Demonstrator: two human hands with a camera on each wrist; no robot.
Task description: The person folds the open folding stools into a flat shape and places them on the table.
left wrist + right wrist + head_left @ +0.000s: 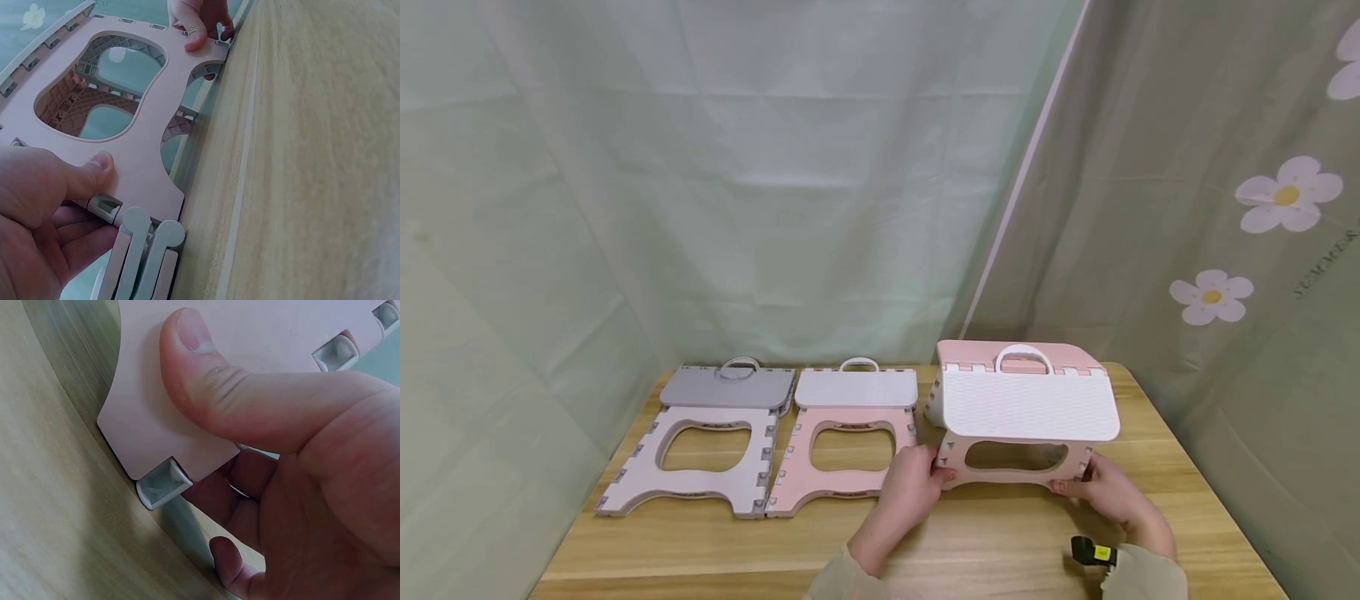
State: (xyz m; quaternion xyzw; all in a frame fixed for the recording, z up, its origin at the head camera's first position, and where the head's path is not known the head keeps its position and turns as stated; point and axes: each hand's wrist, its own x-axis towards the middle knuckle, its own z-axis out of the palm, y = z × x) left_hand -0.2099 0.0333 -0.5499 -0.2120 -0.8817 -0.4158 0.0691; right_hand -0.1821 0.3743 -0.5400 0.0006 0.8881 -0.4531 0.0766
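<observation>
A folding stool (1030, 404) stands unfolded on the right part of the table, its seat half white and half pink, with a white carry handle. My left hand (913, 483) grips the left leg of its pink front panel (144, 169); in the left wrist view the thumb lies on the outer face and the fingers curl behind. On the opposite leg my right hand (1108, 492) holds on low down, the thumb (200, 369) flat on the panel and fingers behind its edge. The stool's feet are right at the tabletop.
Folded flat to the left lie a pink stool with a white flap (857, 389) and a white one with a grey flap (718, 389), side by side on the wooden table (715, 550). Curtains (820, 183) hang behind and at both sides.
</observation>
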